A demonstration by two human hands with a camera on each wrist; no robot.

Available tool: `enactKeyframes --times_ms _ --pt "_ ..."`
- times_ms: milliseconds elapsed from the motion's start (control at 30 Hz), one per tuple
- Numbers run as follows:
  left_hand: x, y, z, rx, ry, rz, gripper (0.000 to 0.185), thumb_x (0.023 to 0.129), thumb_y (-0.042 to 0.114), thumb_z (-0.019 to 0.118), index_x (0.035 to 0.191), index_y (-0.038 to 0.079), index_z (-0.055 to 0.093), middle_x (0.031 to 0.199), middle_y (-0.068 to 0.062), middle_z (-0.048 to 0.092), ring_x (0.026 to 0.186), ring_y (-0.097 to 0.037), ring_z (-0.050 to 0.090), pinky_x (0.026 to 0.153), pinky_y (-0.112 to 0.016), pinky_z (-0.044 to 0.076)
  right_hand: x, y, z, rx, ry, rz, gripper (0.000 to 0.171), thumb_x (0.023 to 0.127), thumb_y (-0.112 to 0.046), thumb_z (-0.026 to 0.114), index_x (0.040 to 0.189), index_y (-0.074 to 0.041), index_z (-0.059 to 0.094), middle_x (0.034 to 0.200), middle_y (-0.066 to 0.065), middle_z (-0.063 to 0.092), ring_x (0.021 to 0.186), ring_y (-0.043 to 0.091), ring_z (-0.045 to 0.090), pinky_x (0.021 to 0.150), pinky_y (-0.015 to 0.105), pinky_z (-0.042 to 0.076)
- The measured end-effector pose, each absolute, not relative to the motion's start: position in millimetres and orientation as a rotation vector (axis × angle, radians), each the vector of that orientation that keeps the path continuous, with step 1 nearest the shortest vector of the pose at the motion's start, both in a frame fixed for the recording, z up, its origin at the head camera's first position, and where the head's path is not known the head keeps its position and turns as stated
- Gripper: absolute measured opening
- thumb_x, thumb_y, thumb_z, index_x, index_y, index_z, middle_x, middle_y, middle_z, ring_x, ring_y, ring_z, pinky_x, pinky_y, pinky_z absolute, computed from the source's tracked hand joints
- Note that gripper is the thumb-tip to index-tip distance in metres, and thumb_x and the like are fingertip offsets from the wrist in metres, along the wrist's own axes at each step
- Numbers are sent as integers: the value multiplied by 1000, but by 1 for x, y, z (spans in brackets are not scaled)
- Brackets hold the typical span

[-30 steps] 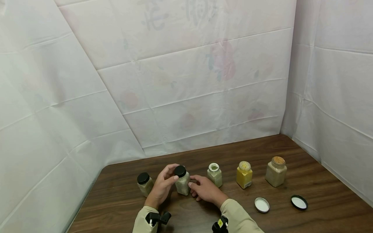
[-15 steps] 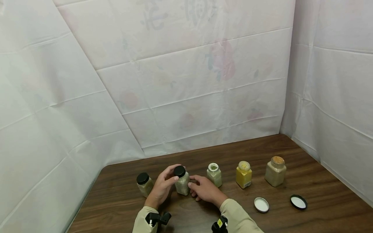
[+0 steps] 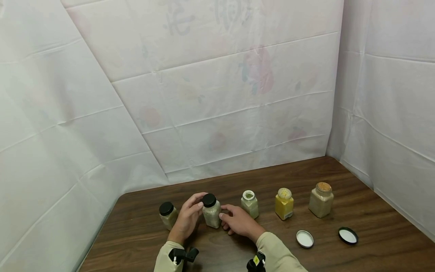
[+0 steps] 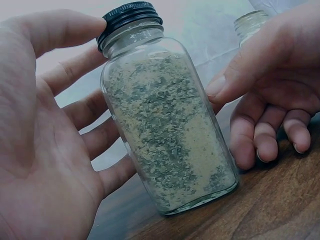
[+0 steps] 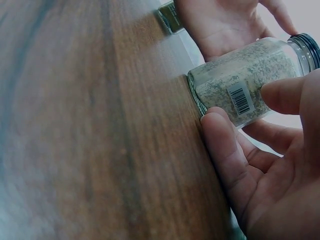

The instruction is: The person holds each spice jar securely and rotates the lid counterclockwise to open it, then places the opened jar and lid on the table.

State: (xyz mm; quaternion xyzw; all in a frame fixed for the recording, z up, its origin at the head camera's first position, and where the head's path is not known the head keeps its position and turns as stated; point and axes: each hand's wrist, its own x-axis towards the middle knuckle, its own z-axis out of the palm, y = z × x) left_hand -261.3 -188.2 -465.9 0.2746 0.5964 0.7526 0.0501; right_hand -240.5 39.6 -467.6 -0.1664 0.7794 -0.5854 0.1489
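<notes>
Both hands touch the herb jar (image 3: 212,210); only the right-wrist view shows its barcode (image 5: 241,99).

Clear glass jar (image 4: 167,125), wood-grain table (image 3: 306,177)

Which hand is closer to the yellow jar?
The right hand. It rests by the herb jar, with one open jar between it and the yellow jar. The left hand is farther off, on the herb jar's other side.

Glass herb jar (image 3: 212,211) w/ black cap, upright on table, 2nd from left.
</notes>
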Motion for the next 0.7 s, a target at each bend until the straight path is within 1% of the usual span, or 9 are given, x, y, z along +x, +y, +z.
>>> enactKeyframes --times_ms 67,133,400,600,700 --pt "-262 -188 -466 841 1813 2297 34 103 6 45 136 -4 49 124 -4 61 113 -16 58 95 -31 46 -240 40 -467 -481 2236 -1691 47 104 -26 57 144 -1 50 90 8 65 78 21 65 60 38 55" --pt "-262 -188 -466 839 1813 2301 33 103 5 45 135 -4 50 123 -5 61 112 -16 58 95 -31 47 -240 40 -467 -481 2232 -1698 47 104 -26 57 144 -1 50 90 9 65 78 22 65 59 38 55" --pt "-262 -188 -467 811 1823 2337 27 103 5 46 128 2 56 119 -4 62 109 -14 59 94 -29 47 -240 40 -466 -477 2227 -1701 47 104 -26 57 144 -1 50 90 9 65 78 22 65 59 39 55" --pt "-263 -189 -467 824 1840 2332 26 103 3 48 127 1 56 118 -4 63 108 -13 59 93 -29 48 -241 40 -467 -469 2231 -1685 48 104 -26 56 144 -1 50 90 9 66 78 22 65 60 37 55" --pt "-263 -190 -467 829 1851 2309 28 103 3 47 130 -2 54 119 -4 62 109 -14 59 93 -30 47 -241 40 -466 -467 2231 -1680 47 104 -26 56 144 -1 50 90 9 66 78 21 65 60 37 55"
